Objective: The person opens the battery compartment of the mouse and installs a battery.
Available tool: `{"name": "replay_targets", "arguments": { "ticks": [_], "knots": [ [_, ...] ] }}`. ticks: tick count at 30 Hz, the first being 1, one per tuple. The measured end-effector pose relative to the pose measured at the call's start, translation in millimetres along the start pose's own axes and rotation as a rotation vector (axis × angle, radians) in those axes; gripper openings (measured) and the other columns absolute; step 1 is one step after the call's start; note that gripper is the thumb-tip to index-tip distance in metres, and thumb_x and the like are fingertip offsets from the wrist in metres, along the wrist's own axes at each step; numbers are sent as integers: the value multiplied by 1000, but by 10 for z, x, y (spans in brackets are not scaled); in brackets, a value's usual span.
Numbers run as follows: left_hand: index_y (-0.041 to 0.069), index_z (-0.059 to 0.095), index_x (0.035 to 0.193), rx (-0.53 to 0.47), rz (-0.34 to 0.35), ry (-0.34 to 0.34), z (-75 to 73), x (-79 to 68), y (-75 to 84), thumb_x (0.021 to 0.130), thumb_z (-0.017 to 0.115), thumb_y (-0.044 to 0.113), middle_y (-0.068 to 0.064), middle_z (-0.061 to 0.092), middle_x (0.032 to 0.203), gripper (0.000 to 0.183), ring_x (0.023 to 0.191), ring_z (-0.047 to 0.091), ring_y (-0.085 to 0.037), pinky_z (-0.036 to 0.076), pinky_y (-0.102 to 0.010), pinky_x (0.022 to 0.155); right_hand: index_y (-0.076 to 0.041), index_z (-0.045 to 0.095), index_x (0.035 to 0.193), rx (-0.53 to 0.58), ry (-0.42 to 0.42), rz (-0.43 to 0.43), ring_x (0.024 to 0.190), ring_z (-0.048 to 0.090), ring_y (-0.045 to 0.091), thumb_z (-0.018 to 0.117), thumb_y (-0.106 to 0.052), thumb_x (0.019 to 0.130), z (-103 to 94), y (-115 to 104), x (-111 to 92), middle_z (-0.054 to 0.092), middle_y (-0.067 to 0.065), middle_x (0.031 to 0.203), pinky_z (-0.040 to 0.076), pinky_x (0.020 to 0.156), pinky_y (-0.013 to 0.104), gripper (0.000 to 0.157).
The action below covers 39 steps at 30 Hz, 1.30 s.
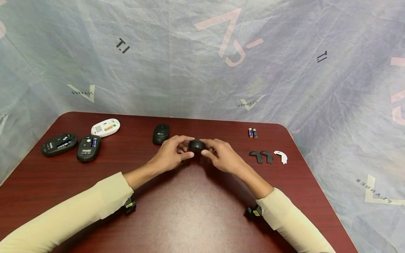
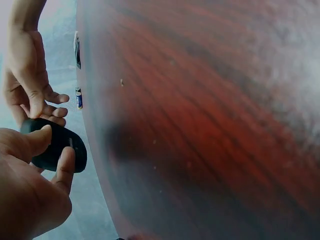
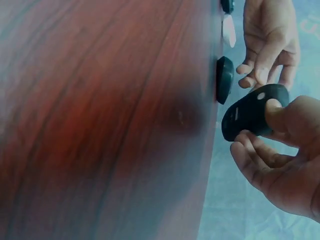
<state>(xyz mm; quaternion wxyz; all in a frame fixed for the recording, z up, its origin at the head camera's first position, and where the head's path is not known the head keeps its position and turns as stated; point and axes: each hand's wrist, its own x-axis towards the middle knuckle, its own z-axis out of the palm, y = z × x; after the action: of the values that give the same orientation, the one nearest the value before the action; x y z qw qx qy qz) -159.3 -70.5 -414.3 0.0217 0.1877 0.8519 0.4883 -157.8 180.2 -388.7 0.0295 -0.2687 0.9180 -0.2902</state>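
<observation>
A black computer mouse [image 1: 197, 145] is held up over the far middle of the table, between both hands. My left hand [image 1: 169, 153] grips its left side, and in the left wrist view the thumb lies on the mouse [image 2: 65, 152]. On the opposite side my right hand [image 1: 224, 156] pinches it between thumb and fingers. The right wrist view shows the underside of the mouse [image 3: 246, 116], with a small light spot and a pale label. Just beyond my left hand another black mouse [image 1: 161, 133] sits upright on the table.
At the left lie two black mice [image 1: 89, 148] [image 1: 59, 144] and a white mouse [image 1: 105, 127], undersides up with batteries showing. Two loose batteries [image 1: 252, 133] lie at the back right. Nearer are two dark curved covers [image 1: 257, 157] [image 1: 268, 156] and a white one [image 1: 281, 156]. Fabric walls surround the table [image 1: 196, 211].
</observation>
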Motion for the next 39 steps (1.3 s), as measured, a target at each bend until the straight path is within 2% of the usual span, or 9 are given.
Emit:
{"name": "replay_targets", "arguments": {
  "ticks": [4, 9, 13, 20, 25, 28, 31, 34, 39],
  "knots": [
    [13, 74, 145, -14, 41, 38, -10, -10, 14, 101, 87, 13, -11, 75, 119, 45, 101, 72, -20, 64, -29, 89, -11, 69, 153, 99, 14, 29, 108, 75, 25, 65, -24, 117, -23, -9, 4, 78, 13, 127, 65, 94, 42, 38],
    [13, 76, 139, -27, 48, 48, -25, -41, 32, 102, 87, 16, -11, 71, 111, 38, 93, 68, -18, 60, -23, 80, -10, 71, 146, 239, -3, 85, 93, 73, 29, 61, -26, 119, -30, -8, 3, 77, 16, 107, 61, 80, 33, 33],
    [13, 76, 139, -24, 54, 37, -23, -54, 33, 104, 85, 19, -10, 70, 111, 37, 94, 66, -18, 58, -25, 83, -9, 70, 147, 304, -21, 129, 91, 75, 31, 59, -25, 120, -31, -26, -15, 76, 16, 103, 66, 81, 33, 34],
    [11, 70, 146, -29, 34, -19, -29, -89, 35, 109, 78, 25, -8, 71, 123, 40, 108, 69, -21, 62, -36, 96, -4, 71, 138, 423, -34, 157, 90, 74, 25, 55, -26, 121, -2, -55, -26, 73, 15, 99, 70, 87, 49, 31],
    [13, 64, 153, -110, -27, -65, -34, -131, 79, 112, 75, 29, -10, 76, 136, 46, 119, 77, -26, 67, -45, 107, 0, 70, 134, 510, -40, 184, 90, 73, 27, 52, -28, 122, 35, -72, -32, 70, 18, 98, 70, 82, 38, 35],
    [14, 62, 157, -171, -36, -77, -25, -162, 95, 112, 74, 26, -12, 77, 135, 48, 115, 79, -25, 70, -43, 101, 0, 70, 129, 545, -36, 203, 88, 72, 25, 51, -28, 122, 68, -80, -41, 69, 17, 95, 69, 80, 36, 35],
    [15, 58, 161, -229, -15, -80, -13, -194, 87, 112, 74, 21, -15, 76, 133, 52, 107, 79, -23, 71, -39, 90, 0, 71, 127, 559, -27, 214, 87, 71, 24, 51, -29, 122, 100, -92, -54, 69, 16, 94, 69, 80, 40, 35],
    [19, 54, 165, -293, -1, -75, 0, -217, 78, 112, 73, 17, -19, 76, 132, 56, 101, 80, -22, 73, -40, 84, 0, 71, 132, 582, -9, 211, 88, 73, 23, 51, -29, 123, 125, -103, -68, 72, 16, 101, 71, 82, 44, 36],
    [20, 56, 163, -366, -10, -55, 26, -234, 76, 111, 74, 15, -23, 77, 126, 55, 94, 81, -21, 73, -49, 79, -8, 60, 158, 674, 29, 163, 98, 77, 23, 56, -24, 121, 153, -115, -91, 72, 22, 134, 73, 85, 43, 40]
  ]
}}
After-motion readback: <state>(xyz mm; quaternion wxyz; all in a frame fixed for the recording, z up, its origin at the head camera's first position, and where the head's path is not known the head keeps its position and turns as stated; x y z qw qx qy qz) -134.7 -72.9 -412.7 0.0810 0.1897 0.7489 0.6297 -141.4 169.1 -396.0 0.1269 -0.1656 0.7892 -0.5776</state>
